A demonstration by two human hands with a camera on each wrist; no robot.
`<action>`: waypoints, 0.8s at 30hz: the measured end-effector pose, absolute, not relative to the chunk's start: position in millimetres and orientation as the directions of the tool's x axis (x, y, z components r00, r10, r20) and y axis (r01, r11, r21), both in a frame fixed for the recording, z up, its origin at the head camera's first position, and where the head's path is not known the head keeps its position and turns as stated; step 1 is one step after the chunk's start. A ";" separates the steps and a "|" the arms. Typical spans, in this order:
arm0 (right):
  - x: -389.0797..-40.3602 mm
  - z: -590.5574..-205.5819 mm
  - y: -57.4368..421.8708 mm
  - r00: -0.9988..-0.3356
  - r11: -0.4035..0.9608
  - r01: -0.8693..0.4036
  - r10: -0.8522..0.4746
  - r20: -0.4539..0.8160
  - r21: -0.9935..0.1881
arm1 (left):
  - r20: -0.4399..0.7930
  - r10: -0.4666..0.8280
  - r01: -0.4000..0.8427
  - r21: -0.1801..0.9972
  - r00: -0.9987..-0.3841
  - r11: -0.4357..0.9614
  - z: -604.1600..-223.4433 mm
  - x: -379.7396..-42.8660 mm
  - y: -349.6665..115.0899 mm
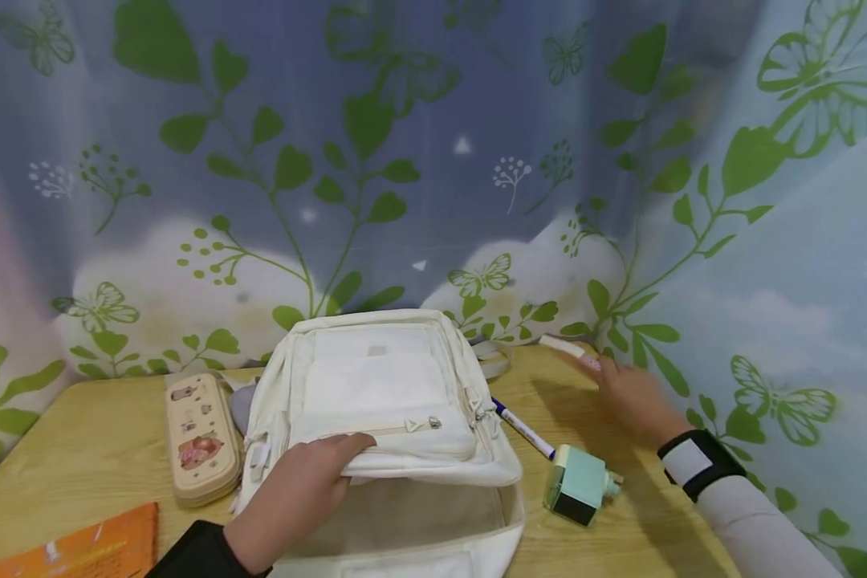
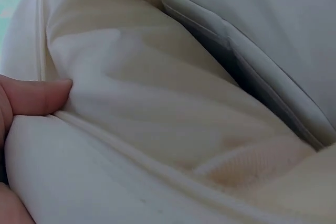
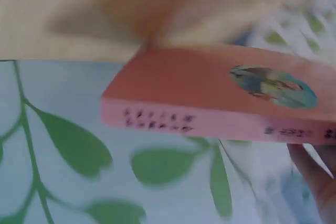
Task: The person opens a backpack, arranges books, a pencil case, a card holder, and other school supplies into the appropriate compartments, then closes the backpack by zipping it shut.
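Note:
A white backpack [image 1: 376, 377] lies on the table with its main compartment gaping toward me. My left hand [image 1: 296, 490] grips the edge of its opening flap, and the left wrist view shows the thumb [image 2: 39, 97] over the fabric rim with the pale lining [image 2: 142, 87] beyond. At the right, my right hand [image 1: 632, 397] holds a pink book [image 3: 205, 85], raised off the table. The book's spine carries dark print, and an oval picture sits on its cover. From the head view it is seen nearly edge-on.
Right of the backpack lie a blue-and-white marker [image 1: 523, 429] and a mint-green bottle-like item [image 1: 580, 484] with a black end. To its left are a cream pencil case [image 1: 201, 441] and an orange book or packet [image 1: 79, 546]. A leaf-patterned curtain [image 1: 433, 201] hangs behind.

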State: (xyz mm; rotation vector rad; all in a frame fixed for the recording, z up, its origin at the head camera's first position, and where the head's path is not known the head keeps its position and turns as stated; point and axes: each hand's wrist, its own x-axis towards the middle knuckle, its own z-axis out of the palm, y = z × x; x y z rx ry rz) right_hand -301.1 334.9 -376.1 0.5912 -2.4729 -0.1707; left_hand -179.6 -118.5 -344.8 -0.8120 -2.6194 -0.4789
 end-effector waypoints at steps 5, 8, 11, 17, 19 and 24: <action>-267.8 -333.3 313.7 -0.686 0.918 -0.351 -0.119 0.718 -0.183 | 0.397 0.479 0.590 0.229 -0.783 0.774 -348.5 -185.1 -126.9; -242.6 -308.9 291.8 -0.666 0.723 -0.464 0.097 0.740 -0.512 | 0.397 0.481 0.595 0.243 -0.782 0.766 -346.3 -190.1 -133.5; -220.7 -289.3 272.5 -0.708 0.371 -0.612 0.137 0.692 -0.699 | 0.420 0.484 0.606 0.232 -0.768 0.761 -339.5 -195.0 -139.4; -194.6 -283.7 227.9 -0.889 -0.143 -0.374 -0.225 0.398 -0.916 | 0.435 0.452 0.592 0.273 -0.779 0.758 -314.3 -208.2 -147.0; -190.2 -292.4 206.4 -0.895 -0.120 -0.256 -0.345 0.282 -0.959 | 0.436 0.444 0.590 0.294 -0.783 0.752 -304.5 -213.2 -148.4; -186.6 -334.8 149.0 -0.784 -0.027 -0.057 -0.618 0.061 -0.998 | 0.519 0.432 0.616 0.257 -0.738 0.744 -288.0 -221.5 -147.1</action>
